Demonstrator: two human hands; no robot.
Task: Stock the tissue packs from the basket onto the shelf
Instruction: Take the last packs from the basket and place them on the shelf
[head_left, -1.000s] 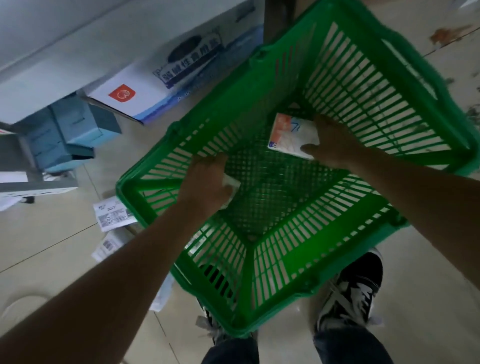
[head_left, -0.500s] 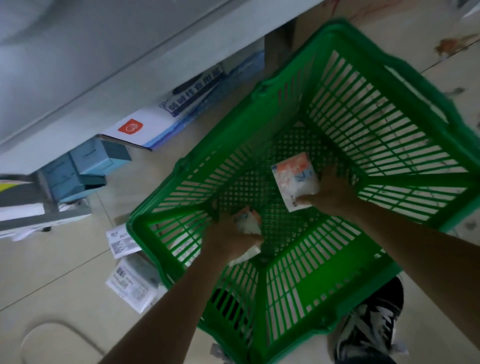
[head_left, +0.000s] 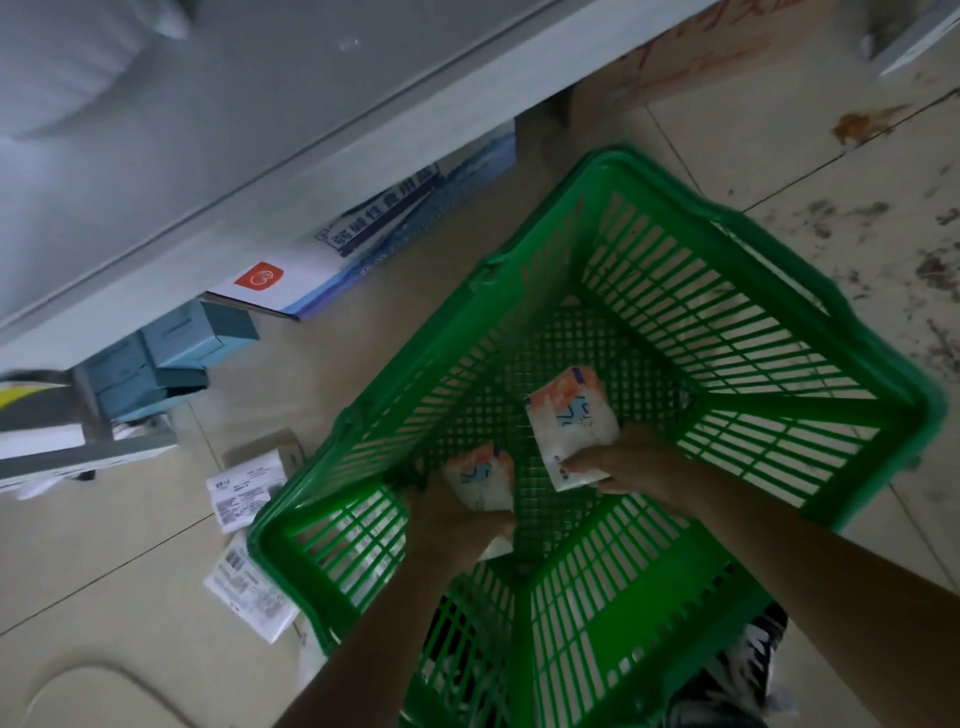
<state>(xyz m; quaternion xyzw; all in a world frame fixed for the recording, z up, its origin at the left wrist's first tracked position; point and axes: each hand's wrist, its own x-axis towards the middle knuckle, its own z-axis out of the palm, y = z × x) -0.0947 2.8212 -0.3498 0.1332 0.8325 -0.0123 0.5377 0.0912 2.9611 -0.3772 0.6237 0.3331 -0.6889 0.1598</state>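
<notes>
Inside the green basket (head_left: 779, 332), both tissue packs have come up off the mesh floor since a second ago: left hand (head_left: 457, 519) clamps one (head_left: 480, 475), right hand (head_left: 623, 462) the other (head_left: 571, 421), ready for the shelf (head_left: 260, 130) beside the basket

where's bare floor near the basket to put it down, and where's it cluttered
Bare tile lies right of the green basket, though stained. More open tile at lower left, past the papers. Crowded: the strip between basket and shelf, with the white box and blue boxes.
</notes>
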